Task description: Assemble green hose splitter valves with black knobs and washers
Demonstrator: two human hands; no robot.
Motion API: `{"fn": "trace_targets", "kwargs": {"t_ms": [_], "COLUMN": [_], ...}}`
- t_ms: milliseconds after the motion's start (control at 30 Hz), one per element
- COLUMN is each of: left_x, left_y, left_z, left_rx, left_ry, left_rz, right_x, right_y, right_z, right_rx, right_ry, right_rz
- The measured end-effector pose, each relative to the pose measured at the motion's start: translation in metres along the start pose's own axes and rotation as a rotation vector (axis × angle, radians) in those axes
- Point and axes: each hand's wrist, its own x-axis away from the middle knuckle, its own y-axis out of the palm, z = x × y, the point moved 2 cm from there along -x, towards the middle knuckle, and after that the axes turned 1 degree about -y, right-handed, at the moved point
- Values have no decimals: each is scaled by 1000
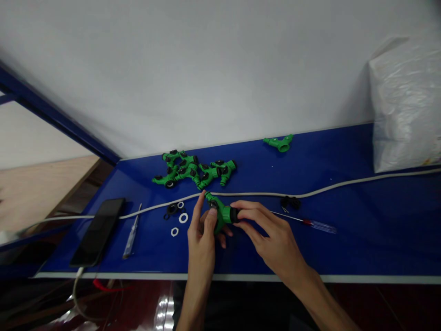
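Head | plastic bag (408, 108): contents unclear | left hand (203, 230), right hand (272, 234): gripping green connector (225, 214)

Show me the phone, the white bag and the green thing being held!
Phone (98, 232): head view, middle of its dark face.
White bag (408, 108): head view, its front side.
Green thing (226, 214): head view, its green body.

Plastic bag (406, 110) — cut off at right edge; green fitting (225, 213) — partly covered by left hand (202, 227).
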Motion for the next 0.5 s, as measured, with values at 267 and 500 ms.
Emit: {"fn": "trace_targets", "kwargs": {"t_ms": [267, 500], "left_x": [-1, -1], "left_y": [-2, -1], "left_z": [-2, 2], "left_rx": [-5, 4], "left_ry": [-7, 0], "left_rz": [-19, -28], "right_x": [1, 7], "right_y": [1, 0], "right_z": [-3, 3], "right_rx": [70, 62], "right_ry": [-54, 36], "right_rz": [-10, 2]}}
